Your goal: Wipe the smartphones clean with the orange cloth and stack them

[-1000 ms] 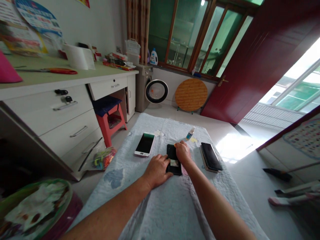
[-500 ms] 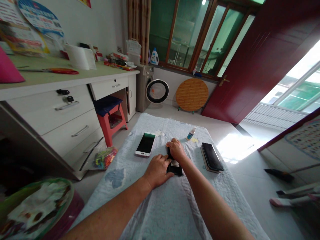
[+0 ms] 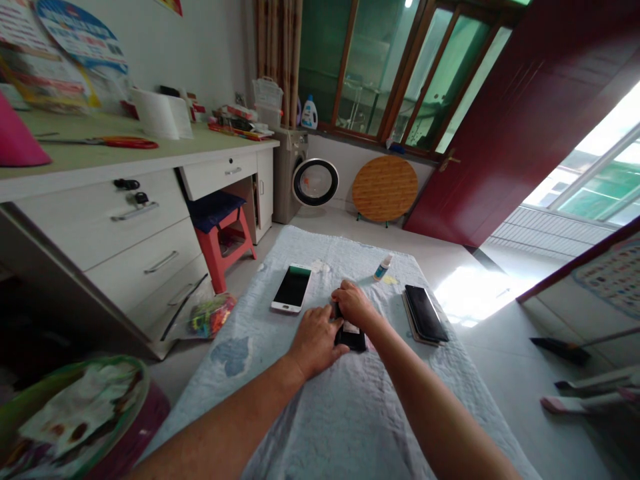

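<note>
A black phone [image 3: 354, 341] lies on the light blue cloth [image 3: 340, 413], partly covered by my hands. My left hand [image 3: 316, 340] grips its left edge, thumb near the bottom and fingers on its side. Over the phone's upper end, my right hand [image 3: 354, 303] is closed, with its fingers bent; what is between them is hidden. To the left rests a white-framed phone [image 3: 293, 288] with a dark screen. A small spray bottle [image 3: 383, 267] stands beyond my right hand. Farther right, another dark phone [image 3: 425, 313] lies on a flat item.
A desk [image 3: 215, 150] with drawers runs along the left, with a red stool [image 3: 220, 250] beneath. At the lower left is a waste bin [image 3: 150, 393]. A round wooden board [image 3: 385, 189] leans by the far wall, near a red door [image 3: 480, 133].
My right hand has shifted slightly toward me and left over the upper end of the black phone. My left hand stays at its side.
</note>
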`<move>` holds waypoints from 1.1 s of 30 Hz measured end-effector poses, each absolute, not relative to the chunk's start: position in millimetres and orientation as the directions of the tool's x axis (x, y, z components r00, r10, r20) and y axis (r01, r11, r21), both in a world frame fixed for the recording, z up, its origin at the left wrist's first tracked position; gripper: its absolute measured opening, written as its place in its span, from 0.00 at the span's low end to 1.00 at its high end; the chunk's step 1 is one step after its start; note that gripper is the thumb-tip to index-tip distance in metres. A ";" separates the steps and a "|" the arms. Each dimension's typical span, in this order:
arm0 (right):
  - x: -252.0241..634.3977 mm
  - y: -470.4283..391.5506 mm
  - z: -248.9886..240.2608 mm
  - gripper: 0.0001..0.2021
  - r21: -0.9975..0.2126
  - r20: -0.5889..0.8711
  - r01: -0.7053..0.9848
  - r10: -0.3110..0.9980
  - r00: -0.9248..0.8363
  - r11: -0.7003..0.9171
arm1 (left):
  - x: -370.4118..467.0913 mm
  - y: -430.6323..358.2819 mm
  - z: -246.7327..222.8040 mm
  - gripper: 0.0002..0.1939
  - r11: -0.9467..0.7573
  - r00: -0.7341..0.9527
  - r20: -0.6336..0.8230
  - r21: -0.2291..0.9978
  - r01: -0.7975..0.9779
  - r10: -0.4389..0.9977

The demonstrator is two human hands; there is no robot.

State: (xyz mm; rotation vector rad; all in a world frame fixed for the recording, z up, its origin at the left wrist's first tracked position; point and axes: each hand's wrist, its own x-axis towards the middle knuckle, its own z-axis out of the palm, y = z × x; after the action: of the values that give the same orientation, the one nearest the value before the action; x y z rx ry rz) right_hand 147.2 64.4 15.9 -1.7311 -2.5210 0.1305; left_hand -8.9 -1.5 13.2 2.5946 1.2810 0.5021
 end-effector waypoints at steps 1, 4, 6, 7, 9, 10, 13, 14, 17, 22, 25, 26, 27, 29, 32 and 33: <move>147.9 59.3 15.1 0.12 -0.127 0.032 0.919 0.928 -0.372 0.373 | -8.8 -1.5 13.0 0.25 -0.601 0.564 0.211 0.331 0.727 0.798; 149.3 45.9 13.7 0.11 -0.149 0.073 0.901 0.913 -0.401 0.407 | -8.9 -1.2 11.5 0.26 -0.602 0.566 0.208 0.341 0.722 0.797; 149.8 41.1 12.6 0.11 -0.165 0.095 0.897 0.911 -0.400 0.411 | -9.0 -0.8 10.6 0.26 -0.606 0.572 0.205 0.344 0.717 0.794; 149.9 40.3 11.7 0.12 -0.176 0.108 0.897 0.914 -0.392 0.405 | -9.0 -0.6 10.5 0.26 -0.609 0.576 0.203 0.343 0.715 0.792; 150.1 41.8 9.1 0.12 -0.199 0.133 0.900 0.921 -0.367 0.387 | -9.0 -0.3 10.8 0.26 -0.612 0.582 0.198 0.340 0.714 0.789; 150.1 43.8 7.4 0.13 -0.208 0.148 0.902 0.924 -0.352 0.377 | -9.0 -0.2 11.2 0.26 -0.612 0.583 0.195 0.338 0.714 0.788; 149.5 53.5 2.5 0.14 -0.215 0.184 0.918 0.937 -0.297 0.333 | -9.0 -0.1 12.2 0.24 -0.612 0.586 0.186 0.336 0.716 0.788; 149.0 57.3 1.2 0.14 -0.213 0.190 0.925 0.942 -0.276 0.314 | -9.1 -0.1 12.4 0.24 -0.612 0.587 0.184 0.337 0.716 0.788; 147.4 67.7 -1.8 0.15 -0.204 0.189 0.946 0.958 -0.214 0.252 | -9.4 0.1 11.9 0.24 -0.613 0.588 0.187 0.338 0.714 0.787; 148.5 72.0 -3.2 0.16 -0.205 0.170 0.971 0.981 -0.091 0.126 | -9.7 0.6 9.9 0.26 -0.612 0.581 0.200 0.345 0.712 0.789; 156.0 68.6 -1.1 0.16 -0.208 0.158 0.978 0.987 0.006 0.027 | -9.5 0.6 9.1 0.26 -0.610 0.576 0.206 0.347 0.713 0.791; 159.5 67.2 -0.1 0.16 -0.204 0.148 0.979 0.989 0.027 0.004 | -9.5 0.5 8.9 0.25 -0.610 0.576 0.206 0.347 0.713 0.791; 163.2 65.8 1.0 0.16 -0.198 0.139 0.980 0.989 0.045 -0.017 | -9.4 0.5 8.7 0.25 -0.610 0.577 0.206 0.347 0.712 0.790; 170.5 63.2 2.4 0.16 -0.186 0.127 0.981 0.989 0.075 -0.050 | -9.4 0.5 8.3 0.25 -0.612 0.580 0.203 0.347 0.711 0.789; 178.5 59.6 1.7 0.16 -0.182 0.126 0.980 0.986 0.109 -0.085 | -9.5 0.5 8.1 0.25 -0.618 0.590 0.197 0.348 0.705 0.783; 180.1 58.6 0.8 0.17 -0.184 0.128 0.979 0.985 0.114 -0.089 | -9.5 0.5 8.2 0.25 -0.620 0.593 0.194 0.348 0.704 0.782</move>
State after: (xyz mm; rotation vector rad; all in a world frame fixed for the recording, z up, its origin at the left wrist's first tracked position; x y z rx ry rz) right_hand 180.1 58.6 0.8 -2.1663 -1.9536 0.0408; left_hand -9.5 0.5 8.2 2.5877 1.2281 0.4846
